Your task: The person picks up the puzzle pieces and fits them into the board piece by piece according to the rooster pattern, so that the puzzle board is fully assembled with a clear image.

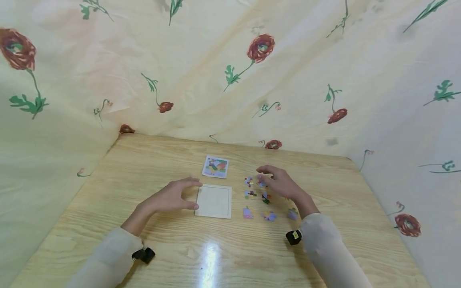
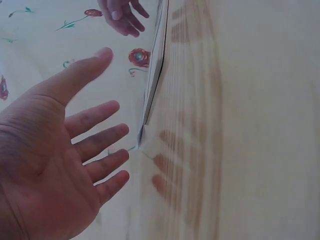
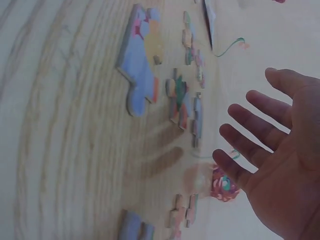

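Note:
A shallow white square puzzle tray (image 1: 214, 202) lies on the table with nothing inside its raised border. Just left of it, my left hand (image 1: 174, 196) hovers with fingers and thumb spread, the tips near the tray's left edge; the left wrist view shows its palm holding nothing. My right hand (image 1: 282, 184) is raised over the scattered jigsaw pieces, fingers apart and nothing held. Among these are a lilac piece (image 1: 247, 213), a blue-and-yellow piece (image 3: 140, 65) and a dark green one (image 1: 265, 197). The right hand and forearm partly cover some pieces.
Behind the tray lies a square picture card (image 1: 216, 166) with a colourful print. The wooden table (image 1: 162, 256) ends at a flower-printed cloth (image 1: 201, 72) hanging behind and at both sides. Light glares off the tabletop at the front.

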Demonstrator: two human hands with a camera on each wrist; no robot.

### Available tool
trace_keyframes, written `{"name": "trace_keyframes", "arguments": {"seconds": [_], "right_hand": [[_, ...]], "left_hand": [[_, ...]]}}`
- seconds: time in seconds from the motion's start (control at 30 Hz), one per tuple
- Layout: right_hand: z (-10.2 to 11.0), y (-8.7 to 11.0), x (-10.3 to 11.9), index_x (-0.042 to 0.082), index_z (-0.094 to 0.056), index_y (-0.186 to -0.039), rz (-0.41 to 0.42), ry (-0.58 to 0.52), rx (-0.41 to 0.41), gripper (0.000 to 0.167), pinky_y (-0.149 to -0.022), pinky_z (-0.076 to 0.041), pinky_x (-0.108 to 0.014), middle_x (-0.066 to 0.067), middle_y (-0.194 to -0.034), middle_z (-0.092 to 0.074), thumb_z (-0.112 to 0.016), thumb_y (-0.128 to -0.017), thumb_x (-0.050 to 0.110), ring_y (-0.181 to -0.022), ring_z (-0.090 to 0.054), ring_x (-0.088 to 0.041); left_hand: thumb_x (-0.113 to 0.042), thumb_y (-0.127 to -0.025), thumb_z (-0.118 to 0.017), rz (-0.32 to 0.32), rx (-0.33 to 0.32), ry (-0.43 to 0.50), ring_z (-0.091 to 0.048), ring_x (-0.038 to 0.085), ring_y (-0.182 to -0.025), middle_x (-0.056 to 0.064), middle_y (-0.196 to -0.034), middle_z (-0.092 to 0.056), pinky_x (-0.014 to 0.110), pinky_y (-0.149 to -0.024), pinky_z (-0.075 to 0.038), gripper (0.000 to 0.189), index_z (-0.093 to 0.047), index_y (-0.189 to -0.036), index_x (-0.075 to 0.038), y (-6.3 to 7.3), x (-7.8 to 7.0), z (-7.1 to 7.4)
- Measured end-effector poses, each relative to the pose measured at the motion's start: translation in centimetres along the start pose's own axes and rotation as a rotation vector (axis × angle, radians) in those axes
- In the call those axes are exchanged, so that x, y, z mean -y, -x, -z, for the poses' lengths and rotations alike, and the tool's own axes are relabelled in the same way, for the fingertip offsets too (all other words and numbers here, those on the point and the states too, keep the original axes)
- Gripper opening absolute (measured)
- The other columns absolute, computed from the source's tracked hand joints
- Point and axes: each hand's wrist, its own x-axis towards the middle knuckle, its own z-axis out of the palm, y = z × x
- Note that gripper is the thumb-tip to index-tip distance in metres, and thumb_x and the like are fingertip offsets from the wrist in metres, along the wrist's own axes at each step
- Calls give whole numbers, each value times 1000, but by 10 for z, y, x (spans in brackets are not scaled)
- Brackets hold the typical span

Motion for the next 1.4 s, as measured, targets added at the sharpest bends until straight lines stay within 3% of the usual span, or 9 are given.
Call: {"name": "trace_keyframes", "arguments": {"seconds": [0.3,0.63,1.4], "right_hand": [[-11,-8,-6,12,-59,-143,-73,-8,21,43,-115,-39,-65,-13,-152,-55,-62,-104,30,-147,-43,-43],[-17,-14,-16,7,-66,-135,-32,14,4,38,-116,-41,-60,-15,-141,-62,-68,-100,21,-140,-50,-40],[-25,-21,-18,9,-74,-123,-41,47,10,28,-115,-38,-64,-15,-145,-54,-72,-96,19,-141,-43,-44]], "left_hand": [[-32,-88,-82,-18,-18,-1,-26,41,-157,11,-162,-44,67,-121,-28,67,-57,-148,-12,-5,9,-5],[-35,-86,-84,-36,-45,16,-25,41,-157,9,-160,-47,68,-122,-26,68,-60,-144,-9,-4,17,-12],[-32,-87,-84,-73,-66,-63,-30,41,-155,11,-159,-49,64,-123,-27,70,-58,-146,-7,-3,21,-17]]}}
